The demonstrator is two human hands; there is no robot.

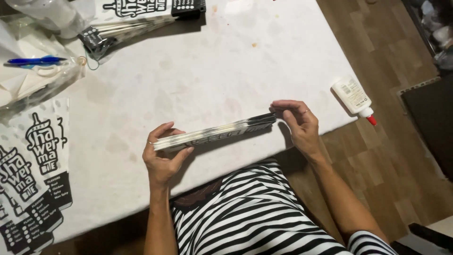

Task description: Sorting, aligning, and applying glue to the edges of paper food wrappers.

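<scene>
- White table (207, 71): fills most of the view, its surface stained with faint rings and orange spots. The near edge runs across the person's lap; the left and top edges are cut off by the frame.
- Wooden floor (377, 52): shows at right beyond the table edge.
- Striped garment (255, 217): black-and-white, on the person's torso, partly out of frame at the bottom.
- Flat printed paper sleeves (35, 165): white with black lettering, fanned at the lower left and cut off by the frame. A second bundle (137, 21) lies at the top, partly hidden under clear plastic bags (42, 75).
- Stack of paper sleeves (214, 133): held edge-on just above the table near its front edge, tilted up to the right. The count of sheets is hard to make out.
- Left hand (163, 158): closed on the stack's left end, thumb below, fingers curled over the top.
- Right hand (299, 123): pinches the stack's right end with its fingertips; a ring shows on one finger.
- White glue bottle (353, 97): lies on its side at the table's right edge, red cap overhanging.
- Blue pen (35, 61): lies on the plastic at upper left.
</scene>
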